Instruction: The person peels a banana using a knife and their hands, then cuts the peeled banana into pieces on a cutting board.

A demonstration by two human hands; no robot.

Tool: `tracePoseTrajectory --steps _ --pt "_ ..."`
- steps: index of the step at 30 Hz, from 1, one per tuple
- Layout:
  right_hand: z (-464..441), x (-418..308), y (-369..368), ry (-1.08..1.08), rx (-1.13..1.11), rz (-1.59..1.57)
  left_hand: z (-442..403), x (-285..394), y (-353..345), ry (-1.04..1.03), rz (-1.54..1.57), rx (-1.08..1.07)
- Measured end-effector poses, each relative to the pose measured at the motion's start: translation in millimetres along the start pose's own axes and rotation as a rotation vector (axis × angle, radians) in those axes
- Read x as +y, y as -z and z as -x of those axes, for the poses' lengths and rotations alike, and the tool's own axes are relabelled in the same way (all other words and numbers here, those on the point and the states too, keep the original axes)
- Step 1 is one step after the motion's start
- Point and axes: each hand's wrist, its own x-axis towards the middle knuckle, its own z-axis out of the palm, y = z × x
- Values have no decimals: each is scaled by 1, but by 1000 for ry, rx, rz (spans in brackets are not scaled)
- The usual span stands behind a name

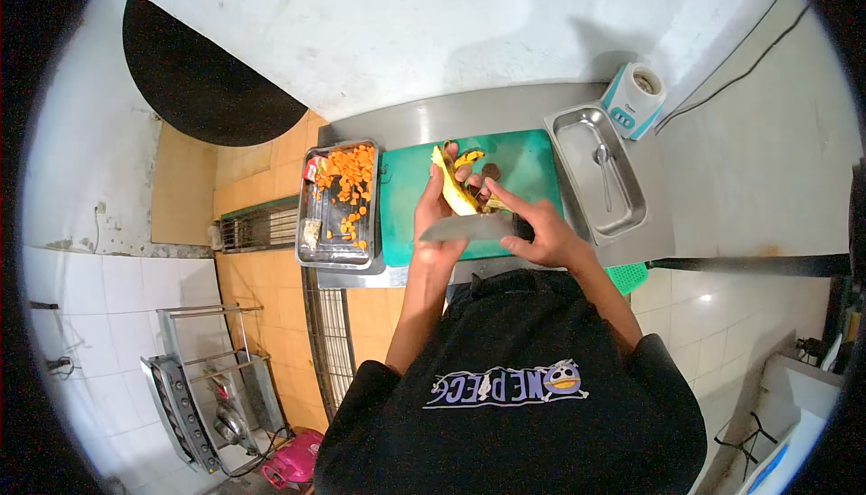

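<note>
My left hand (431, 208) is closed around a yellow banana (451, 186), held tilted over the green cutting board (410, 188). My right hand (548, 233) grips a knife by its dark handle. The broad knife blade (465, 227) points left, just below the banana's lower end and across my left wrist area. Beyond my fingers, a piece of yellow peel (470, 159) and a dark brown round piece (491, 171) show on or above the board. My fingers partly hide the banana's lower end and whatever lies beneath it.
On the left, a metal tray (304, 215) holds chopped orange pieces, like carrot, and small packets. A steel pan (585, 175) with a spoon (605, 175) stands on the right. Behind it is a white and teal appliance (634, 100). A wall borders the counter's far side.
</note>
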Motion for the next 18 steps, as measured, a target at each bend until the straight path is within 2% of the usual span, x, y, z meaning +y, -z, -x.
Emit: tracePoseTrajectory --steps 2,4,10,13,18 --pt "0 1 -1 12 -8 113 -1 -3 -3 -19 35 -33" --pt "0 4 -4 108 74 230 -3 -4 -2 -36 72 -64" --pt "-1 -12 2 53 -22 406 -7 -8 -5 36 233 -33" --pt "-1 -11 -1 66 -15 444 -6 -12 -8 54 259 30" --pt "-1 -5 -2 112 4 409 -6 -15 -3 90 328 -21"
